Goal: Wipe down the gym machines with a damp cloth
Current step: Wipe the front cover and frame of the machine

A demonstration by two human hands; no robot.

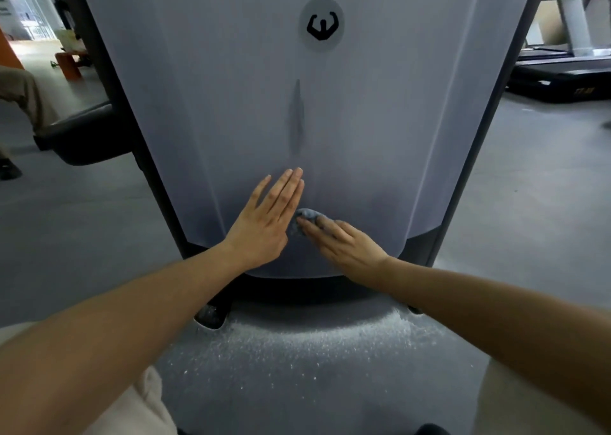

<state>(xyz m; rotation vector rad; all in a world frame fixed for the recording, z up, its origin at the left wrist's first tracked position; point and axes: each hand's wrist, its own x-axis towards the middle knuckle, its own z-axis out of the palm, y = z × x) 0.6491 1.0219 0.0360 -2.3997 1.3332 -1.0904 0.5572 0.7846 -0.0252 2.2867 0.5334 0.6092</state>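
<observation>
A tall grey gym machine panel (363, 120) fills the view, with a round logo (321, 24) near its top and a dark smear (296, 117) down its middle. My left hand (264, 223) lies flat on the lower panel, fingers straight and together, holding nothing. My right hand (344, 243) presses a small bunched blue-grey cloth (305, 218) against the panel just right of the left hand. Most of the cloth is hidden under the right fingers.
The machine's black base (297, 289) and a dusty foot (210, 315) stand on the grey speckled floor (314, 352). A black padded seat (82, 130) sits to the left, near another person's leg (20, 97). A treadmill (562, 77) stands at the back right.
</observation>
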